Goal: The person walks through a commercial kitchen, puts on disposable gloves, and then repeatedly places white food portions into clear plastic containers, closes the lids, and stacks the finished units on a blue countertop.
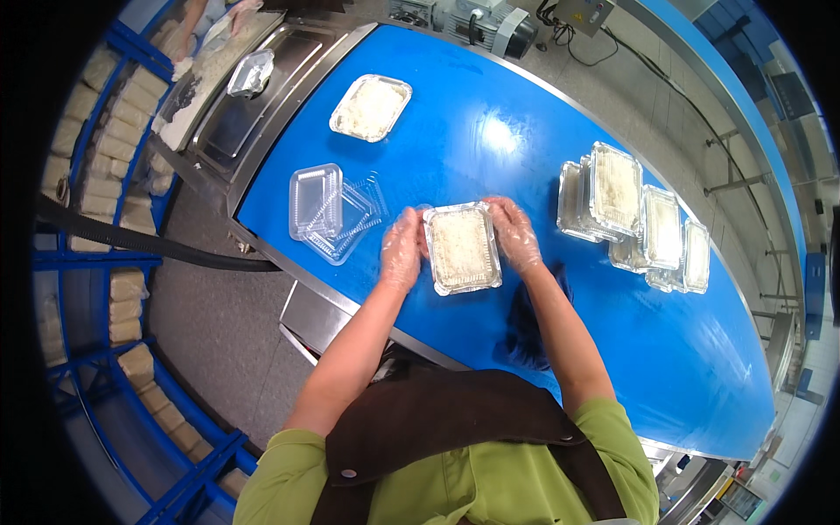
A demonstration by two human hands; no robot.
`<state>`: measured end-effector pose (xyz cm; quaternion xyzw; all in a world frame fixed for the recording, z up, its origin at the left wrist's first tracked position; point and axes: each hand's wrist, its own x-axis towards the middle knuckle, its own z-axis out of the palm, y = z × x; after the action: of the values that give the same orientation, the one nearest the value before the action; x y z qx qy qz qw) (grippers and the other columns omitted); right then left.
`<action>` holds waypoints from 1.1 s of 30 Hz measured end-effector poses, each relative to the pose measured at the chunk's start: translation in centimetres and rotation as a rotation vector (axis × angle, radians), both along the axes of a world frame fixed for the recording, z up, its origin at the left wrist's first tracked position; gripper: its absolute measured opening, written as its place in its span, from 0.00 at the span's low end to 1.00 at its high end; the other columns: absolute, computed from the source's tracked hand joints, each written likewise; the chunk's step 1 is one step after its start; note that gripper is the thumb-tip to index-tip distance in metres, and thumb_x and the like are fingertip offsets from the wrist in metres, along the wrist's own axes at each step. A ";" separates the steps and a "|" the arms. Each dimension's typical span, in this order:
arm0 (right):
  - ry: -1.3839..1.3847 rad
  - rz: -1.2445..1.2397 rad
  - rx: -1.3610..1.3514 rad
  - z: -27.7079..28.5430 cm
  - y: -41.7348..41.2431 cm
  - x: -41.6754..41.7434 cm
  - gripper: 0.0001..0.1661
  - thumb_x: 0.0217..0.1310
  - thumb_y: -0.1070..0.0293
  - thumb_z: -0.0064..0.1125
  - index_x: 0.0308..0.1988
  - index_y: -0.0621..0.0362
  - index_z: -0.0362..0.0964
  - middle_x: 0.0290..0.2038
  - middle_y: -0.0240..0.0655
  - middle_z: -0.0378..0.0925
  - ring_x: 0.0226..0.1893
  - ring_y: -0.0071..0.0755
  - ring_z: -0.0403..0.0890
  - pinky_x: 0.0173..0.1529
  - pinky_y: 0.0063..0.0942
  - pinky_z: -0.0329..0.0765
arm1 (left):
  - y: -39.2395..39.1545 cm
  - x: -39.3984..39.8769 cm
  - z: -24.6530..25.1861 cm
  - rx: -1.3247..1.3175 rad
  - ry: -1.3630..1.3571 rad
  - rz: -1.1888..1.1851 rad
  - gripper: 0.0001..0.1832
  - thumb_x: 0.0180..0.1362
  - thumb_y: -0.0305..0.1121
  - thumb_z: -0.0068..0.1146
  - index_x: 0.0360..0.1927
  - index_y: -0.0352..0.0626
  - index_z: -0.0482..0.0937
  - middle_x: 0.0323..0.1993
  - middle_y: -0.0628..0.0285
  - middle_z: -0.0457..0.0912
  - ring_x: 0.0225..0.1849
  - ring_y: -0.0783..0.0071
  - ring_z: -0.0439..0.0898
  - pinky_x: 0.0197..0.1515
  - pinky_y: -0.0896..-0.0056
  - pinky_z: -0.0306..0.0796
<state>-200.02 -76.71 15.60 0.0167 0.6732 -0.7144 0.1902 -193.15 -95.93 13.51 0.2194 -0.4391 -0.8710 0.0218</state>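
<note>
Both my hands wear clear plastic gloves. Between them is a foil tray of white shredded food [462, 246], covered by a clear plastic lid. My left hand [401, 249] grips its left side, and my right hand [515, 233] holds the upper right edge. Left of my left hand lie several clear plastic lids [317, 203], overlapping on the blue conveyor belt [453, 144]. Farther off, a foil tray without a visible lid [371, 107] is filled with the same white food. On the right stand stacks of lidded foil trays [615, 190].
A dark blue cloth [528, 328] lies under my right forearm. Beyond the belt's far left end, an empty foil tray [251, 72] rests on a steel surface [262, 118]. A co-worker's gloved hand [243, 14] is over white food. Blue shelves [98, 262] and a black hose [157, 243] are at left.
</note>
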 end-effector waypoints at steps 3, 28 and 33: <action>-0.098 -0.012 -0.058 -0.8 0.6 -0.1 0.18 0.71 0.56 0.46 0.43 0.57 0.75 0.31 0.24 0.75 0.27 0.15 0.70 0.33 0.18 0.69 | -1.3 -1.2 -0.8 0.083 -0.035 -0.105 0.08 0.62 0.37 0.59 0.36 0.44 0.78 0.26 0.69 0.77 0.23 0.82 0.70 0.24 0.77 0.61; 0.104 0.453 0.417 3.6 0.3 -2.1 0.19 0.62 0.55 0.55 0.41 0.60 0.76 0.32 0.35 0.78 0.33 0.27 0.75 0.39 0.31 0.74 | -2.1 -1.1 3.7 -0.351 -0.166 -0.602 0.13 0.59 0.40 0.60 0.37 0.39 0.81 0.27 0.68 0.79 0.22 0.84 0.71 0.23 0.80 0.64; 0.045 0.143 0.506 4.4 3.1 1.0 0.15 0.65 0.60 0.51 0.39 0.62 0.75 0.26 0.33 0.76 0.26 0.27 0.77 0.30 0.31 0.73 | -0.6 -4.6 3.5 -0.447 -0.185 -0.762 0.12 0.57 0.36 0.61 0.38 0.38 0.82 0.35 0.65 0.82 0.37 0.79 0.77 0.43 0.77 0.70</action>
<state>-198.98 -73.63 20.00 0.0002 0.8341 -0.5081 0.2148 -197.73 -96.57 16.96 0.1089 -0.6660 -0.6773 -0.2929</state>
